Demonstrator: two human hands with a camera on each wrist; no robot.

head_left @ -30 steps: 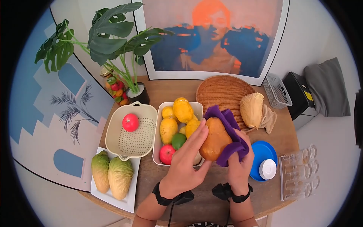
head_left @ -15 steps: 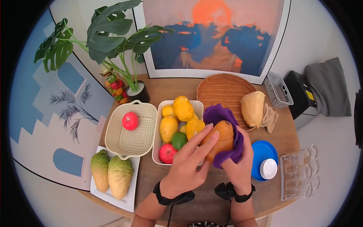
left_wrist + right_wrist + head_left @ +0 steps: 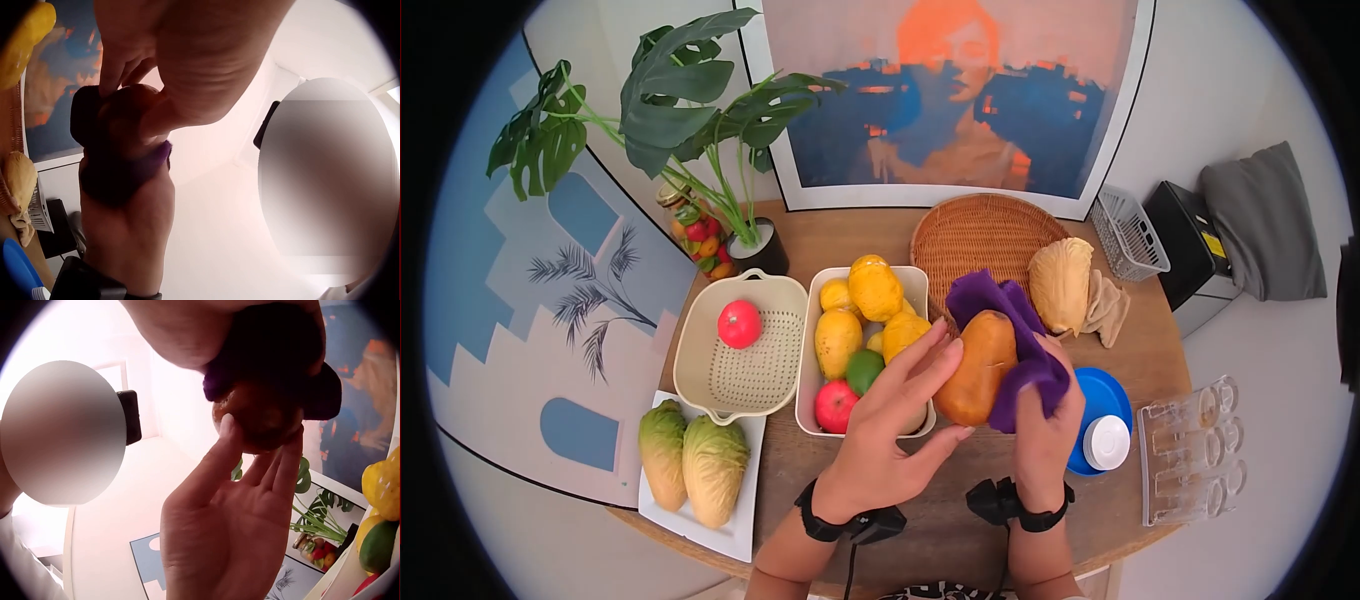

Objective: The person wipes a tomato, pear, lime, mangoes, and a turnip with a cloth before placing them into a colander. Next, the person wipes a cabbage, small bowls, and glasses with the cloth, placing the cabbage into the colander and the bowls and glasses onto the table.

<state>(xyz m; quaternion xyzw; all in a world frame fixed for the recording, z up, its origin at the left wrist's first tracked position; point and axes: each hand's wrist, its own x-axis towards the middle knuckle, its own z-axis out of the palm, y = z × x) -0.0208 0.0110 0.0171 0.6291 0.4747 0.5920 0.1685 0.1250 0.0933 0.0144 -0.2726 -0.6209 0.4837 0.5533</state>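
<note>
Your left hand (image 3: 880, 440) holds the orange-brown fruit (image 3: 978, 375) between thumb and fingertips, while your right hand (image 3: 1040, 445) grips a purple cloth (image 3: 1032, 385) against the fruit's right side. The fruit is up between both hands, its long axis running away from you, far end leaning slightly right; neither hand is clearly nearer, but the left meets bare skin and the right has cloth between. Just left of your grip, a white box (image 3: 806, 400) holds more fruit, partly hidden behind your left fingers; farther left, the cream colander (image 3: 755, 375) holds one red fruit (image 3: 739, 324). Beyond the grip lies the wicker tray (image 3: 990, 235); to its right sits the blue plate (image 3: 1110, 400).
</note>
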